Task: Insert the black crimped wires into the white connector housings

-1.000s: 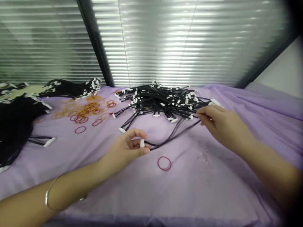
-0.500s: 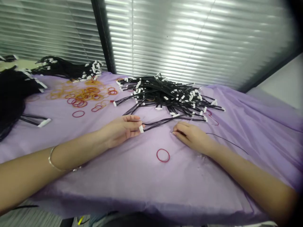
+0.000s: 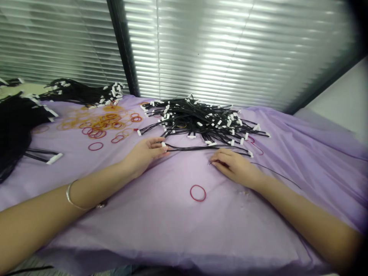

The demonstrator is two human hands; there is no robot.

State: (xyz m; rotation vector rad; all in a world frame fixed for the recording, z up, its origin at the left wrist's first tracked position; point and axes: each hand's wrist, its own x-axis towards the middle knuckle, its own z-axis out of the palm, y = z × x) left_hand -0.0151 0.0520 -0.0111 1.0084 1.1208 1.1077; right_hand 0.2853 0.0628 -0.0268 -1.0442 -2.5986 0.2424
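Observation:
Between the fingertips of my left hand (image 3: 149, 153) is the white connector at one end of a black wire harness (image 3: 198, 148). The harness stretches to the right, its other white connector lying past my right hand (image 3: 234, 165). My right hand is closed in a pinch on a thin black wire (image 3: 276, 171), whose tail runs out to the right under the hand; a small tip pokes out at the fingertips. A red rubber band (image 3: 198, 193) lies on the cloth in front of both hands. Just behind them is a tangled pile of black wire harnesses (image 3: 198, 115).
Yellow and red rubber bands (image 3: 106, 124) lie scattered at the left on the purple tablecloth (image 3: 161, 226). More black harnesses (image 3: 14, 130) are heaped at the far left, with another bundle (image 3: 80, 92) behind. Window blinds (image 3: 201, 50) border the back.
My left hand has moved slightly left with the harness end, and the harness now lies straighter. My right hand stays in nearly the same place. The camera view has tilted a little.

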